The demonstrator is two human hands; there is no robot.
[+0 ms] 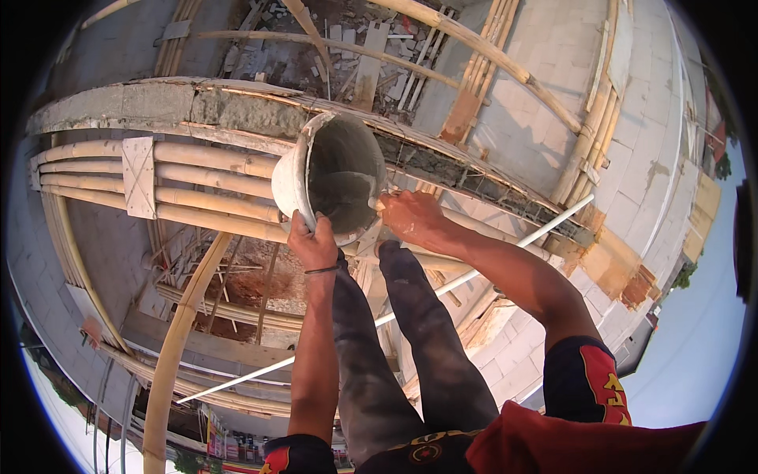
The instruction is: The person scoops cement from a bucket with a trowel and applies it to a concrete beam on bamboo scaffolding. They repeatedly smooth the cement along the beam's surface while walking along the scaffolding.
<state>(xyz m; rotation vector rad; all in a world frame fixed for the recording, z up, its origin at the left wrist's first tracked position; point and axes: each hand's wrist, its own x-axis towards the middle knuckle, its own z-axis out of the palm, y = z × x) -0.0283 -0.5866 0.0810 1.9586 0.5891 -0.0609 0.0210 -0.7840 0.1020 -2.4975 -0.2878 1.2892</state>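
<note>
A pale, cement-crusted bucket [289,180] is tilted in front of me, its mouth facing me. Wet grey mortar [341,189] lies inside it. My left hand [314,241] is closed on the bucket's near rim, fingers outside. At the right side of the mouth, my right hand [412,216] is closed in a fist. A short tan, handle-like bit shows at its fingers, but what it holds is mostly hidden. Just beyond the bucket runs a concrete beam [158,104] with a rough, partly mortared top.
Under my legs and to the left lie bundled bamboo poles [213,180] tied by a wooden plate [140,177]. A thin white pipe [537,233] crosses diagonally beneath me. Pale block walls [529,103] rise around, with rubble [347,47] far below. One thick bamboo pole [183,332] slants at left.
</note>
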